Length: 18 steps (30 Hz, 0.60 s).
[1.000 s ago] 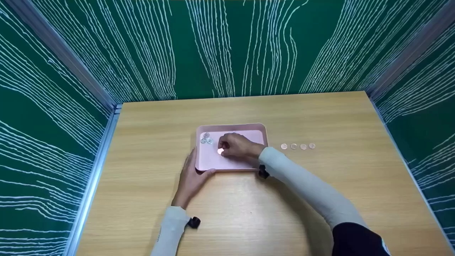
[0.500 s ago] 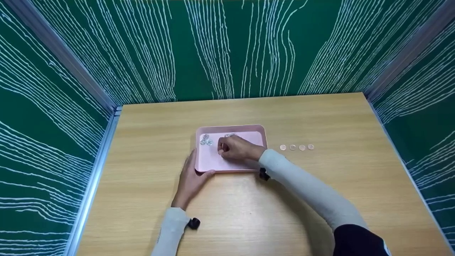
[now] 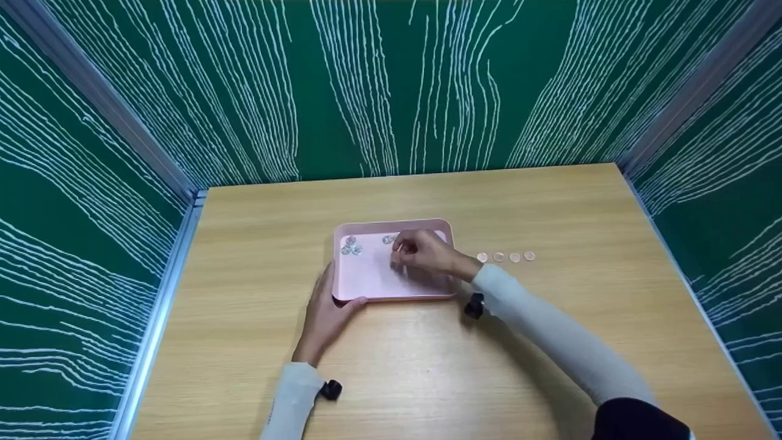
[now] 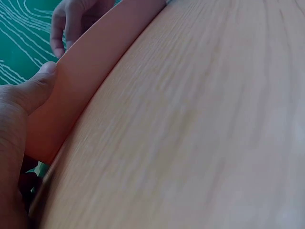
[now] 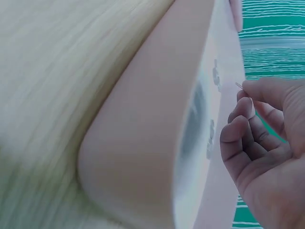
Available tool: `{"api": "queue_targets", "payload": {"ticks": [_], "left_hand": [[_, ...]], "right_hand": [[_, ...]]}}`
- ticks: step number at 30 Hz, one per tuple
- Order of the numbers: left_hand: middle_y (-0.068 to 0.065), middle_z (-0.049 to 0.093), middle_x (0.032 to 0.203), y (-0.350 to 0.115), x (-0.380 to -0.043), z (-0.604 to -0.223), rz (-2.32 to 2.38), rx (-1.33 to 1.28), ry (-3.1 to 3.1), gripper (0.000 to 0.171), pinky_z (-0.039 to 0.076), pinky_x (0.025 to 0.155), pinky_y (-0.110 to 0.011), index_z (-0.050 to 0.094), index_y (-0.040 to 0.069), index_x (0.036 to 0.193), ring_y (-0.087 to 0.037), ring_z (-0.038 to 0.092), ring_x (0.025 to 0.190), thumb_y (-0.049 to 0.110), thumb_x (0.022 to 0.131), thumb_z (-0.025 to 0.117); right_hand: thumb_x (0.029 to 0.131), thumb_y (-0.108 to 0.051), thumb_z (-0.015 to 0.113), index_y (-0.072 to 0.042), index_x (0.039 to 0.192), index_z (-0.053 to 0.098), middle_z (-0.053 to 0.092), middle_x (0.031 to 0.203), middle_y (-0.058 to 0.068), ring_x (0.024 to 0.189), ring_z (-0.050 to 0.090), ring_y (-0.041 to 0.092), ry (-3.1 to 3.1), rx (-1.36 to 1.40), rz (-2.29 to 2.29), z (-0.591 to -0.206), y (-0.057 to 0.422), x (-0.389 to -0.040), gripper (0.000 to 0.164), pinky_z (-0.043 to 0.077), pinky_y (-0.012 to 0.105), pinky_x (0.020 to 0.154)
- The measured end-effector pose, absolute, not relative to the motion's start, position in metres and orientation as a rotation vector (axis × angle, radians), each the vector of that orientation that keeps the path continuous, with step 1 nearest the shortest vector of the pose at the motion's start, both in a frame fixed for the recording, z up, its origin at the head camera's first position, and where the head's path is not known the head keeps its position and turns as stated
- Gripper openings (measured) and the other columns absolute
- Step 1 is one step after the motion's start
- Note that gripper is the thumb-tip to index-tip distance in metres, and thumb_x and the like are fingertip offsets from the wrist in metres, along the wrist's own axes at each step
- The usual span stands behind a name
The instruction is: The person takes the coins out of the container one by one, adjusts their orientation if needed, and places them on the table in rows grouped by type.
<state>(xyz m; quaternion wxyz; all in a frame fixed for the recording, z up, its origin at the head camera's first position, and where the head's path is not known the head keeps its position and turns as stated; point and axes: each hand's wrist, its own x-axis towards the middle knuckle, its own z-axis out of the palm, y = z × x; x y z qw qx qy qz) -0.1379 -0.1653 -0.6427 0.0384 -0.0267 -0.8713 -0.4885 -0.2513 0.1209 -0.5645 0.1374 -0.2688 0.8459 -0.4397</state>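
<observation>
A shallow pink tray (image 3: pixel 366 281) lies on the wooden table. My left hand (image 3: pixel 324 315) grips its near left corner, thumb at the front rim and fingers along the left side. Over the middle of the tray, my right hand (image 3: pixel 427 252) pinches a thin coin (image 5: pixel 239 86) between thumb and forefinger; the right wrist view shows it edge-on. Three silvery coins (image 3: pixel 350 247) lie clustered in the tray's back left. More silvery coins (image 3: pixel 387 239) sit at the back middle, partly hidden behind the right hand.
Right of the tray, several copper-coloured coins (image 3: pixel 514 257) form a row on the table (image 3: pixel 427 373), the nearest one close to the right wrist. Green walls (image 3: pixel 342 91) with white wavy lines enclose the back and sides.
My right hand has lifted and shifted right over the tray with the coin in its fingertips, uncovering part of the coins at the back. The left hand stays on the corner.
</observation>
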Motion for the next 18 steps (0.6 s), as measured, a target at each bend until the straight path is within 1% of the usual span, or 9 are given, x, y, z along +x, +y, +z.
{"api": "queue_targets", "payload": {"ticks": [9, 14, 18], "left_hand": [[-0.013, 0.031, 0.180, -0.164, -0.138, -0.643, -1.513, -0.067, -2.664, 0.120, 0.028, 0.131, -0.060, 0.025, 0.020, 0.178, -0.038, 0.030, 0.164, 0.058, 0.086, 0.092], [-0.013, 0.031, 0.179, -0.164, -0.138, -0.643, -1.515, -0.086, -2.658, 0.118, 0.029, 0.131, -0.061, 0.026, 0.019, 0.177, -0.038, 0.031, 0.164, 0.056, 0.087, 0.092], [-0.013, 0.032, 0.179, -0.165, -0.139, -0.644, -1.515, -0.093, -2.650, 0.118, 0.029, 0.131, -0.060, 0.026, 0.018, 0.177, -0.038, 0.031, 0.164, 0.056, 0.086, 0.092]], "right_hand": [[0.099, -0.005, 0.081, -0.005, 0.109, 0.079, 0.073, 0.093, 0.005, 0.081, 0.064, 0.019, 2.468, -0.701, -1.354, -0.560, 0.154, -0.240, 0.010, 0.053, 0.025, 0.070], [0.097, 0.001, 0.078, -0.004, 0.108, 0.078, 0.074, 0.095, 0.007, 0.085, 0.065, 0.020, 2.474, -0.647, -1.416, -0.561, 0.170, -0.233, 0.012, 0.055, 0.024, 0.074], [0.098, 0.001, 0.079, 0.000, 0.109, 0.078, 0.074, 0.096, 0.011, 0.087, 0.065, 0.020, 2.457, -0.633, -1.495, -0.562, 0.182, -0.228, 0.011, 0.054, 0.023, 0.075]]}}
